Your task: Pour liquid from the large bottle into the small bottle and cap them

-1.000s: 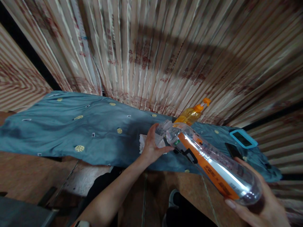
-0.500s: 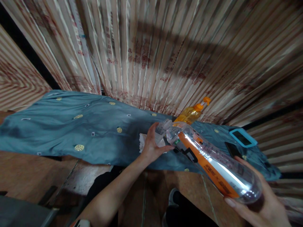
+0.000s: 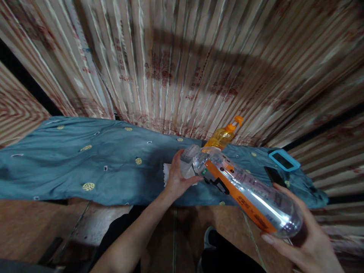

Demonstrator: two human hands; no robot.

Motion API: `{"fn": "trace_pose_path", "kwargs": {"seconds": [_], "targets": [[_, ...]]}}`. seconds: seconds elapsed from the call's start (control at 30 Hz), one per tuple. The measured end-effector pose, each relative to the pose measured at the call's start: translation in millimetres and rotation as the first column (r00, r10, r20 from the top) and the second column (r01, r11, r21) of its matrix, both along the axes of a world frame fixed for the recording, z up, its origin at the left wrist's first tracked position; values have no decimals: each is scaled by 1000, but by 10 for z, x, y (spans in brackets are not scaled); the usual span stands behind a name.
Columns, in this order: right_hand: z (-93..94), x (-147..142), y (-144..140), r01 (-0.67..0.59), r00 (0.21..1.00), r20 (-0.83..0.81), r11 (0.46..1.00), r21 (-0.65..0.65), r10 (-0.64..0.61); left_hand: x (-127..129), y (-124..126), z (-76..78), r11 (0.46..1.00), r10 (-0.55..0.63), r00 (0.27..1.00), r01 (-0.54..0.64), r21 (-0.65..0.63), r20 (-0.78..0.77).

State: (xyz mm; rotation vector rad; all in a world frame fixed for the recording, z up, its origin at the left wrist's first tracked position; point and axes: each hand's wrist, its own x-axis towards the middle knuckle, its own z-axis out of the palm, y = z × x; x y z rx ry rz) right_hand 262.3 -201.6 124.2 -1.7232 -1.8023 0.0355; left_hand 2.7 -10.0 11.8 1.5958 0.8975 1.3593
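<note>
Right hand (image 3: 298,237) grips the base of a tilted clear plastic bottle with orange label (image 3: 244,189); left hand (image 3: 179,176) clasps its neck end, over white tissue (image 3: 167,172).

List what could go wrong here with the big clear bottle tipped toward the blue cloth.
1. The clear bottle lies tilted with its neck toward the blue cloth. If liquid is left inside, it may wet the cloth and the white tissue.
2. The right hand cups only the base and the left hand the neck, so the bottle could slip.
3. The orange pump bottle stands just behind and might be knocked over.
</note>
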Motion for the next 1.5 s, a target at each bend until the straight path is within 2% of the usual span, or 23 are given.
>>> {"fn": "trace_pose_path", "kwargs": {"seconds": [0.17, 0.33, 0.63, 0.9, 1.2, 1.5], "targets": [[3, 42, 0, -42, 998, 39, 999, 16, 41, 7, -4, 9, 1000, -1, 1000, 1, 10, 3], [-12, 25, 0, -22, 998, 63, 999, 24, 21, 8, 1, -3, 1000, -2, 1000, 2, 17, 17], [-67, 76, -23, 6, 1000, -19, 1000, -11, -6, 10, 3, 8, 1000, -1, 1000, 1, 20, 9], [-35, 82, -19, -30, 1000, 0, 999, -20, 30, 3, -9, 22, 1000, 4, 1000, -4, 27, -17], [-93, 127, -25, 2, 999, -42, 999, -54, -4, 11, 2, 15, 1000, 9, 1000, -9, 15, -21], [-46, 87, -30, -6, 1000, 21, 999, -51, 7, 9, -6, 31, 1000, 10, 1000, -10, 16, -15]]}}
